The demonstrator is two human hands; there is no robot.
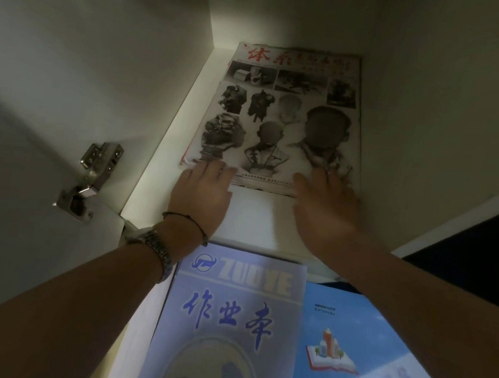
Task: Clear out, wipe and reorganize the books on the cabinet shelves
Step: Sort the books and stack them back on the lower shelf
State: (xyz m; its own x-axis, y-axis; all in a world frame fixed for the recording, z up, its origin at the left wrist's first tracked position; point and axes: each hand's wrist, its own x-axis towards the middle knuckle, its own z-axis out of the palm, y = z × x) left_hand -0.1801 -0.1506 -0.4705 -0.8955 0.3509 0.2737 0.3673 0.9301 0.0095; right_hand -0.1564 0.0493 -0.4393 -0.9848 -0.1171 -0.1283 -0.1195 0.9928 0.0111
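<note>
You are looking into a white cabinet (107, 57) with its door open; the hinge (89, 177) shows at the left. The shelf (254, 220) inside carries one large art book (281, 114), lying flat and pushed toward the back, its cover showing drawn busts under red characters. Whether more books lie beneath it you cannot tell, though its near edge looks thick, like a small pile.

Below the shelf's front edge lie two more: a pale blue exercise book (226, 326), and a brighter blue book (362, 357) just beside it on the right, their edges touching or overlapping. What they rest on is hidden.

Your left hand (200, 195) and right hand (323, 209) both lie flat on the near edge of the art book, fingers straight and spread, gripping nothing. A watch (154, 246) and a thin cord sit on your left wrist.

Judged from this, you are in the reorganizing stage: the shelf looks bare and clean around the art book, so clearing and wiping seem done here. The two blue books are not yet on the shelf, and other shelves are out of view.
</note>
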